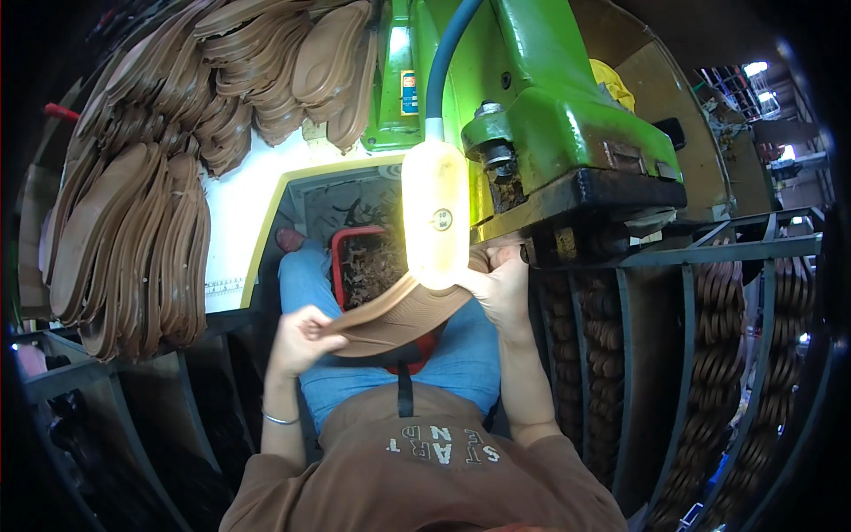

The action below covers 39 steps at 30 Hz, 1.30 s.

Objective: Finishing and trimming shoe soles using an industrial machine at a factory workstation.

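Observation:
Between my two hands, above my lap, I hold a brown shoe sole [399,321], its ribbed face showing and its length bent in a curve. My left hand [303,340] pinches the near-left end, thumb on top. At the far-right end my right hand [502,288] grips the sole close under the head of a green machine [567,115]. A glowing yellow-white lamp [436,213] on a blue hose hangs in front and hides part of that end.
Stacks of brown soles [133,239] cover the white table [239,208] on the left. Below the machine stands a red-rimmed bin [337,266] of brown scraps. Racks with more soles [718,355] stand at my right, and a metal rack [115,390] at my left.

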Tool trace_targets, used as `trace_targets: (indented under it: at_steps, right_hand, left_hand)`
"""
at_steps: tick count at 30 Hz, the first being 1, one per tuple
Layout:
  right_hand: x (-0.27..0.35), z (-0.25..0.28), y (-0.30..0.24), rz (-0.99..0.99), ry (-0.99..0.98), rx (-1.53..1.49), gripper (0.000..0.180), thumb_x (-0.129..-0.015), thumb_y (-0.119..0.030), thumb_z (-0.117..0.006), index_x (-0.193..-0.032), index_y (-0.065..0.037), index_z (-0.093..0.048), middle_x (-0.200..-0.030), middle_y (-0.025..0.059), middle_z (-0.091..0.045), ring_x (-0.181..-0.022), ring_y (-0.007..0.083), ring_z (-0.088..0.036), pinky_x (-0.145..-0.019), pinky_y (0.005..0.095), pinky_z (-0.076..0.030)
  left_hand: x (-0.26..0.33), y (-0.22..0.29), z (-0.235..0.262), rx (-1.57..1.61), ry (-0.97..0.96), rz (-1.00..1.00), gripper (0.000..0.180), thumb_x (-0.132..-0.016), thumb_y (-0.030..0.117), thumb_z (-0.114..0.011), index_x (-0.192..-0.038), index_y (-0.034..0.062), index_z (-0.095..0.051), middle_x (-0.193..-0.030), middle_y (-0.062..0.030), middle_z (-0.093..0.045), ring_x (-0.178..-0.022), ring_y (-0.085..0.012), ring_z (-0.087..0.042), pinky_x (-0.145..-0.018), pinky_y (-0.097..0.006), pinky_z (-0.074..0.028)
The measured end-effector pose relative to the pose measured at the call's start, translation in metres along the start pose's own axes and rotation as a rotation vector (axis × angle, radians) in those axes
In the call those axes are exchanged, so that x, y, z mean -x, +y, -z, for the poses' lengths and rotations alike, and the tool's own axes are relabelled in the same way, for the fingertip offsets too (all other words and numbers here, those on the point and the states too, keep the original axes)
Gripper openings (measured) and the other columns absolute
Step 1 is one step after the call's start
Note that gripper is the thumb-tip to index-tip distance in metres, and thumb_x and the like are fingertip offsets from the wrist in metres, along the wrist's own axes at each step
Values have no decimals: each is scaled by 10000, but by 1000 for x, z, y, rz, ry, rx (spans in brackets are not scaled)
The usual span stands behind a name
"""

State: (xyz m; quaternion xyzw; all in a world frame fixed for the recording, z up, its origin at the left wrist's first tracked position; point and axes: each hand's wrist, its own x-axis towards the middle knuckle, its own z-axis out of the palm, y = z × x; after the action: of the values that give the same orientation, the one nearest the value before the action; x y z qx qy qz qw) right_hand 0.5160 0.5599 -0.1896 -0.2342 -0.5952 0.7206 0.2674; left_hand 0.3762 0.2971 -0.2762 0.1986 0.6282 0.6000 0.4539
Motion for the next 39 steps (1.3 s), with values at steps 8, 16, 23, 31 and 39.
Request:
trace_targets:
  at_steps: [8,16,23,31,39]
  right_hand:
    - [23,59,-5,32,205,244,228,-794,-24,-675,-996,43,-592,-955,86,-642,-843,126,-608,-783,247,-480]
    - [7,104,-31,184,360,73,151,-883,-84,-603,-985,27,-592,-855,61,-640,-738,87,-596,-684,207,-476]
    - [12,80,-17,-42,231,77,141,-889,-115,-579,-963,-3,-537,-655,13,-570,-374,27,-439,-297,155,-314]
    - [24,13,-14,-113,179,137,220,-842,-137,-649,-812,79,-619,-629,87,-617,-381,61,-495,-326,166,-376]
    - [4,-6,-12,-37,101,54,617,-677,34,-773,-1177,38,-412,-990,112,-623,-797,133,-635,-677,239,-534]
  left_hand:
    - [-27,46,-81,-337,176,-309,180,-723,83,-748,-839,-4,-642,-725,-94,-652,-689,-134,-641,-620,-258,-490]
    - [-81,88,-114,-513,174,-868,172,-701,120,-750,-825,27,-676,-760,-93,-667,-636,-214,-642,-585,-291,-504]
    - [-72,119,-69,-424,83,-574,209,-688,125,-779,-807,-13,-675,-730,-108,-674,-632,-126,-639,-610,-249,-508]
    - [-41,81,-6,-294,104,-310,164,-676,16,-760,-770,-34,-635,-687,-77,-649,-640,-103,-607,-603,-234,-479]
    - [-6,-5,-70,-374,-113,-281,209,-708,96,-780,-851,-16,-677,-746,-86,-679,-646,-110,-628,-600,-245,-498]
